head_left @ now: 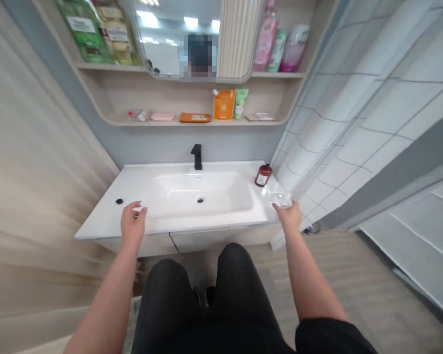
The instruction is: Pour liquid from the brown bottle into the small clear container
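At the right end of the white sink counter (140,191), my right hand (291,216) is closed on a clear, see-through container (280,198); its exact kind is hard to make out. A brown bottle (263,175) with a pale label and dark cap stands just behind it. My left hand (132,222) hovers over the counter's left front part, fingers loosely bent and thumb apart from them. A tiny dark spot shows at its fingers, too small to name. Left of that hand lies a small black round piece (119,201) on the counter.
A black faucet (197,156) rises behind the basin (206,194). Above, a shelf (114,123) holds an orange pouch (224,104), a green tube (240,103) and several small items. A mirror (170,39) hangs higher. A white checked curtain (328,113) borders the right side.
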A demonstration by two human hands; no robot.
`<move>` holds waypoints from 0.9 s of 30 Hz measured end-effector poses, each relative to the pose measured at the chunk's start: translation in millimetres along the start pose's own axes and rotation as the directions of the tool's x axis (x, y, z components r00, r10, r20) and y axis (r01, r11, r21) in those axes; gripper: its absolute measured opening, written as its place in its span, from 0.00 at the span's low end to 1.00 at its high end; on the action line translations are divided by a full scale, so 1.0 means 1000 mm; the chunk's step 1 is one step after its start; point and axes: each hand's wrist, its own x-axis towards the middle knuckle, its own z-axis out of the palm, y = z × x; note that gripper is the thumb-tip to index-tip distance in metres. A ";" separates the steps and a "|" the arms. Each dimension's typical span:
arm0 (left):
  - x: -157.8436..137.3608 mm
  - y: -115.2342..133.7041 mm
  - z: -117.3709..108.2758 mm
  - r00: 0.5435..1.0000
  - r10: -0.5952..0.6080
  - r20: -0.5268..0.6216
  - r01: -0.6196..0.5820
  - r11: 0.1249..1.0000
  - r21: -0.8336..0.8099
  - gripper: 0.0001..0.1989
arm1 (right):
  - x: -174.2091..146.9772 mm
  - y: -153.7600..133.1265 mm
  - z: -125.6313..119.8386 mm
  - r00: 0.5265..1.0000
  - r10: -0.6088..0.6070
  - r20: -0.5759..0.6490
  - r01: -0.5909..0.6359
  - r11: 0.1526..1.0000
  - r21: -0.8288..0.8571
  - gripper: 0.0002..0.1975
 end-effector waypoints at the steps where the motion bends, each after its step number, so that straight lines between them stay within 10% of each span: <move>1: -0.015 0.015 0.005 0.999 0.010 0.037 -0.008 0.998 -0.062 0.18 | -0.006 0.000 -0.005 1.000 -0.017 -0.004 0.017 1.000 0.022 0.48; 4: -0.054 0.059 0.018 0.958 0.123 0.260 -0.081 0.983 -0.165 0.14 | -0.035 -0.003 -0.020 0.989 -0.140 0.039 0.134 0.983 0.129 0.48; 7: -0.079 0.103 0.034 0.824 0.305 0.477 -0.180 0.940 -0.290 0.11 | -0.079 -0.018 -0.029 0.939 -0.297 0.173 0.235 0.922 0.308 0.46; 11: -0.100 0.149 0.064 0.654 0.434 0.620 -0.105 0.863 -0.494 0.16 | -0.143 -0.059 -0.028 0.719 -0.558 0.414 0.214 0.745 0.632 0.41; 15: -0.108 0.169 0.078 0.574 0.475 0.667 0.043 0.796 -0.604 0.24 | -0.183 -0.102 -0.024 0.527 -0.697 0.486 0.088 0.614 0.785 0.37; 22: -0.101 0.168 0.053 0.597 0.393 0.700 0.223 0.756 -0.615 0.19 | -0.202 -0.141 -0.013 0.381 -0.775 0.504 0.084 0.572 0.816 0.40; 27: -0.099 0.163 0.047 0.659 0.297 0.691 0.296 0.742 -0.601 0.20 | -0.212 -0.149 -0.002 0.393 -0.781 0.485 0.084 0.556 0.827 0.39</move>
